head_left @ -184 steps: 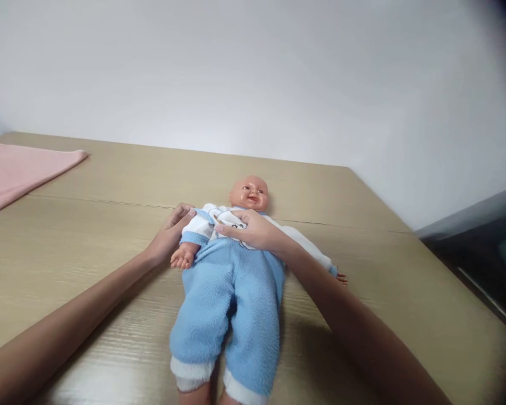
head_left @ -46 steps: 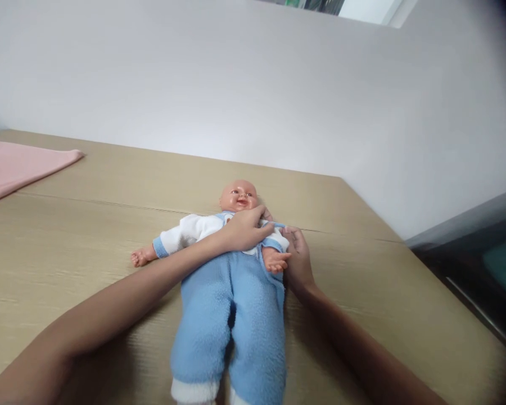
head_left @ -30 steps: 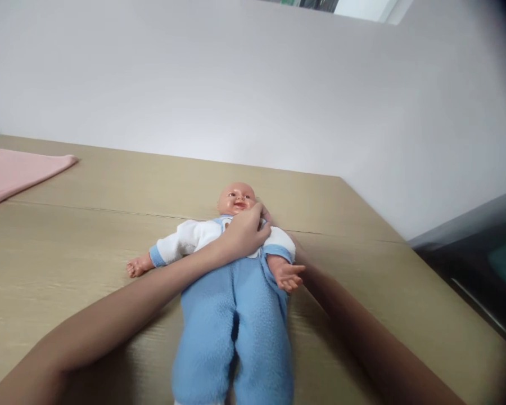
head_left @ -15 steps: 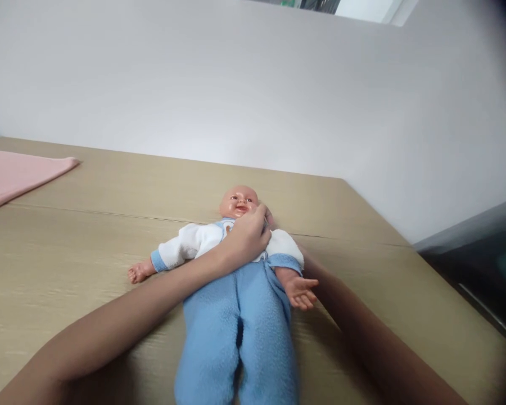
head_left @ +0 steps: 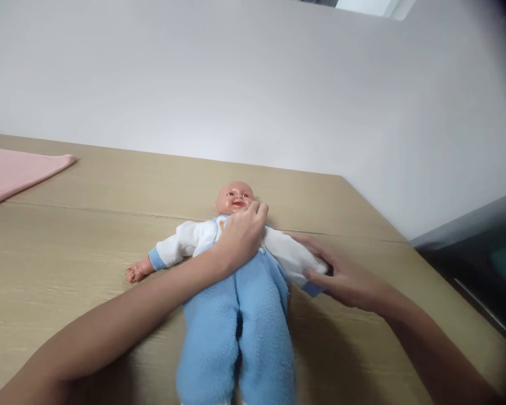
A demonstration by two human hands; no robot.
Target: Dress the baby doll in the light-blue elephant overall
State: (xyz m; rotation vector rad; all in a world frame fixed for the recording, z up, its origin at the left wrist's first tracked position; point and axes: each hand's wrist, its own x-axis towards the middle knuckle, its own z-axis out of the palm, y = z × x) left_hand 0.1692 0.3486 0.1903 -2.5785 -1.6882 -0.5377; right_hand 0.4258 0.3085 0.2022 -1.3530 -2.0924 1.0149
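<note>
A bald baby doll (head_left: 234,196) lies on its back on the table, its legs toward me. It wears a blue and white fleece romper (head_left: 259,315). My left hand (head_left: 244,229) lies across the chest, fingers curled over the white shoulder of the romper beside the doll's chin. On the right, my right hand (head_left: 335,273) is closed round the cuff end of the white sleeve (head_left: 293,256), thumb below and fingers above. The doll's hand on that side is hidden. Its other arm stretches out to the left, with the bare hand (head_left: 138,270) on the wood.
A pink cloth (head_left: 21,171) lies flat at the table's left side. Behind the wooden table (head_left: 109,180) rises a pale wall (head_left: 194,84). Past the right edge stands a dark object (head_left: 480,264), only partly in view.
My right hand has come out from the doll's shoulder and gripped the sleeve end, drawing it outward to the right. My left hand stays at the shoulder.
</note>
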